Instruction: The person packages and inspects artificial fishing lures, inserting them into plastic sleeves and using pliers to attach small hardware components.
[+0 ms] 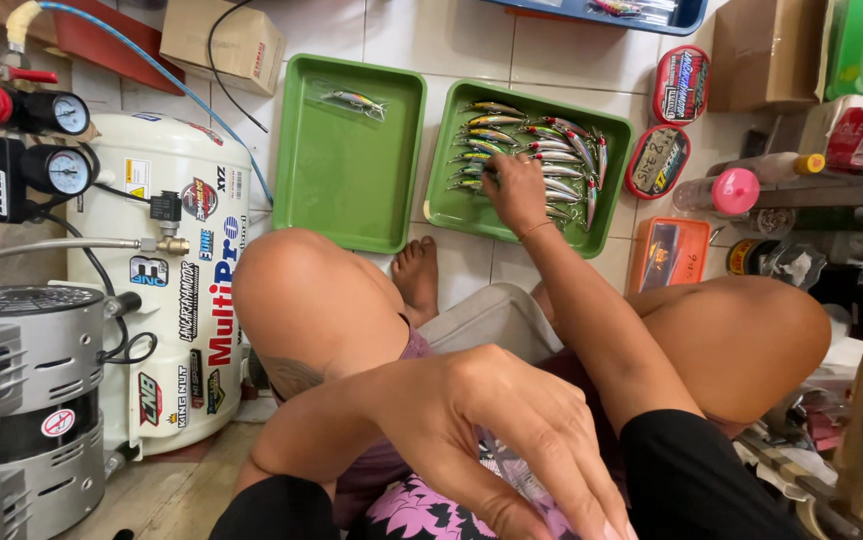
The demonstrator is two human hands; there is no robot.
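Note:
My right hand [517,190] reaches forward into the right green tray [442,205]. Its fingertips are pinched on one of the several slim, shiny fishing lures [552,135] lined up there. My left hand [497,440] hovers low over my lap with the fingers curled around a clear plastic packet [524,482], which it mostly hides. The left green tray [347,180] beside it holds a single lure in a clear packet [355,101]. My bent knees sit between the two hands.
A white air compressor tank [167,290] with gauges [70,170] and a blue hose stands at the left. Two red oval tins [680,85], an orange box [667,255], a pink-capped bottle [727,190] and cardboard boxes [224,40] crowd the right and back.

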